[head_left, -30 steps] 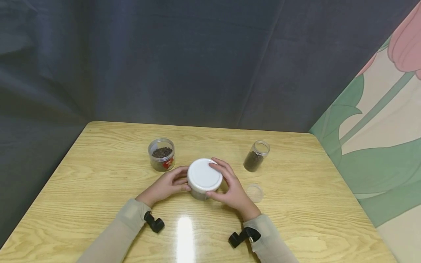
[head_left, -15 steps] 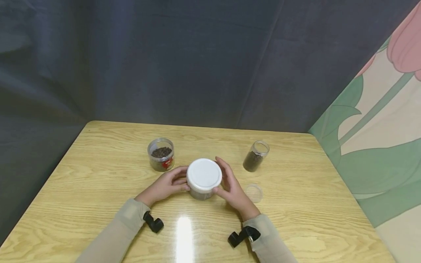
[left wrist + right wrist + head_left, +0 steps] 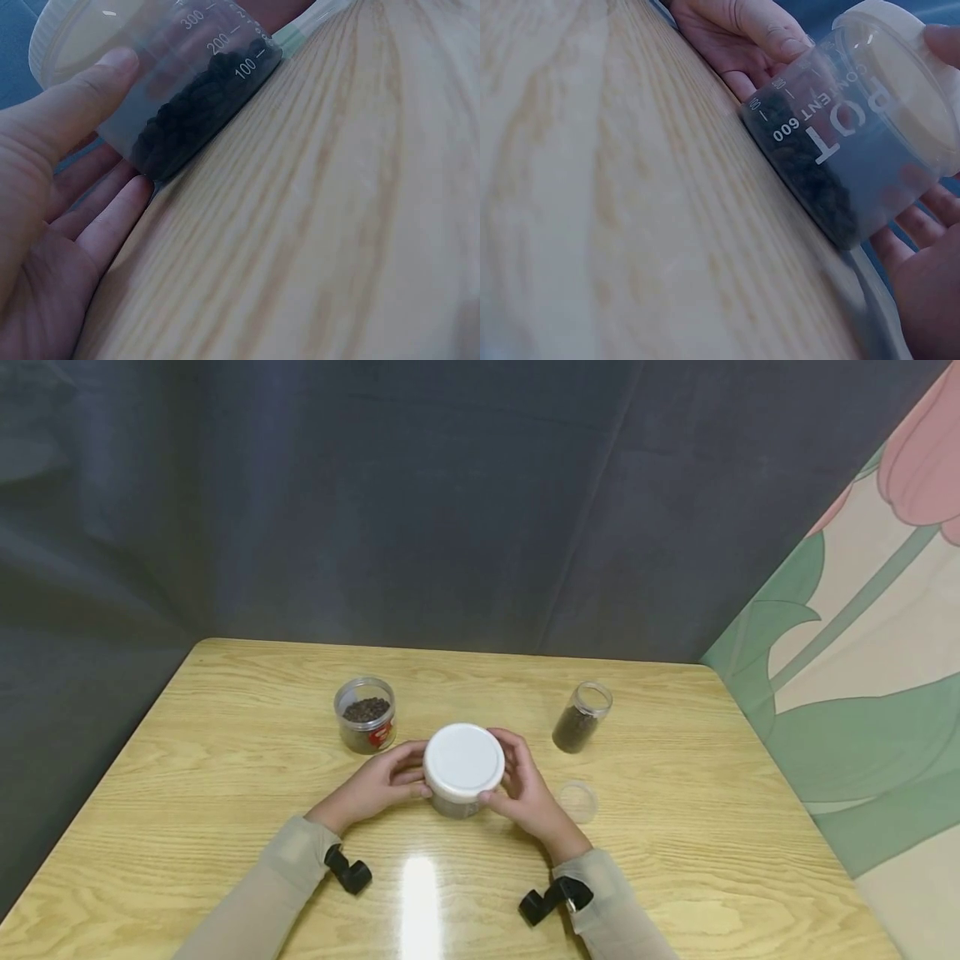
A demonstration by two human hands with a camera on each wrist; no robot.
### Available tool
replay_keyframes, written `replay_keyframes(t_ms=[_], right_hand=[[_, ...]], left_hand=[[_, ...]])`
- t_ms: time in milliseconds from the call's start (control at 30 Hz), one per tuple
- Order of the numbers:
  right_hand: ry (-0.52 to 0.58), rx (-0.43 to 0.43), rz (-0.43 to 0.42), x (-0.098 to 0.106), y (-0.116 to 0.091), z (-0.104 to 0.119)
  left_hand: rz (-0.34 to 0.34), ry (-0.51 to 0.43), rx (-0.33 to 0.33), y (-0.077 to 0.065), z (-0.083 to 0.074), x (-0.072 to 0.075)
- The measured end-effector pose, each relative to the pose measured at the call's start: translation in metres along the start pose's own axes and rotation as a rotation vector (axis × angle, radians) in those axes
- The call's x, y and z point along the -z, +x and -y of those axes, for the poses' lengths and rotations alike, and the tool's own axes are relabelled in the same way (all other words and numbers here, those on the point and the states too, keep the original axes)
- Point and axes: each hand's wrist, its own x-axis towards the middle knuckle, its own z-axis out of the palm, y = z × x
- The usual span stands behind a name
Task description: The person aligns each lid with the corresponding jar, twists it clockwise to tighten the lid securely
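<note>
A clear plastic jar (image 3: 453,807) with a white lid (image 3: 464,762) stands upright on the table. Dark bean-like pieces (image 3: 196,112) fill its lower part, and white measuring marks run up the wall. My left hand (image 3: 382,785) holds the jar from the left, thumb on the near side and fingers curled round behind. On the opposite side my right hand (image 3: 528,789) grips the lid's edge; its thumb touches the lid in the right wrist view, while the other fingers (image 3: 919,225) reach round the jar's far side, partly hidden by it.
Behind and left stands an uncapped clear jar (image 3: 360,739) of dark pieces with a red label. A narrower uncapped jar (image 3: 574,729) of dark contents is at the back right. A clear round lid (image 3: 577,802) lies beside my right wrist on the wooden table (image 3: 675,827).
My right hand held the lid with fingertips over its top, then loosened and swung back to the right. Now its fingers close on the lid's right edge again. The left hand stays put.
</note>
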Motion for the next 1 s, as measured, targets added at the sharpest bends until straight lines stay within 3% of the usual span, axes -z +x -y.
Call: replay_keyframes(t_ms=[167,533,1000], right_hand=[[0.027,-0.011,-0.009,-0.0002,-0.0008,-0.0011],[0.076,0.009,0.062,0.0018,-0.0006,-0.0017],[0.153,-0.005,-0.022,-0.0001,-0.0012,-0.0033]], left_hand=[[-0.003,0.000,0.001,0.0001,-0.0001,-0.0002],[0.002,-0.013,0.004,-0.0008,-0.0006,0.0003],[-0.004,0.009,-0.029,0.0008,0.0013,-0.0007]])
